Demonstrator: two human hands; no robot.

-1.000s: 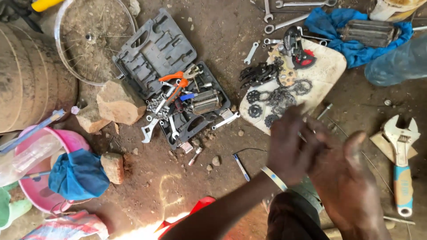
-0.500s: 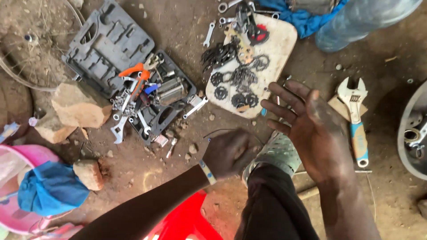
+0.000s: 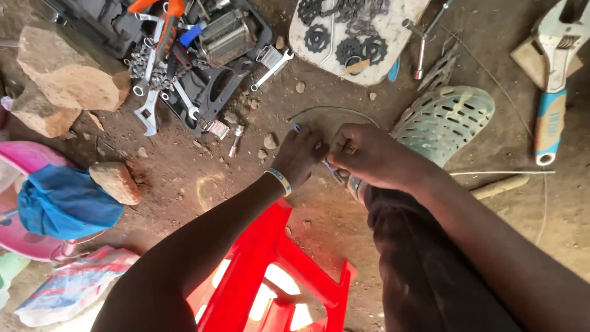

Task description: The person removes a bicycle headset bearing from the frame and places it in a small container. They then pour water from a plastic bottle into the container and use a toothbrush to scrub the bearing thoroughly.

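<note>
Blue-tipped thin metal cable [image 3: 332, 110] arcs over the dirt floor [image 3: 184, 178] just beyond both hands. The left hand [image 3: 300, 157] pinches its blue end between narrowed fingers; the right hand [image 3: 369, 157] closes its fingers on a small slender piece, too hidden to identify, the two meeting to steady fine work. A pale green perforated clog [image 3: 445, 120] lies beside them. An open black plastic tool case [image 3: 203, 55] sits within reach. No labels are legible.
</note>
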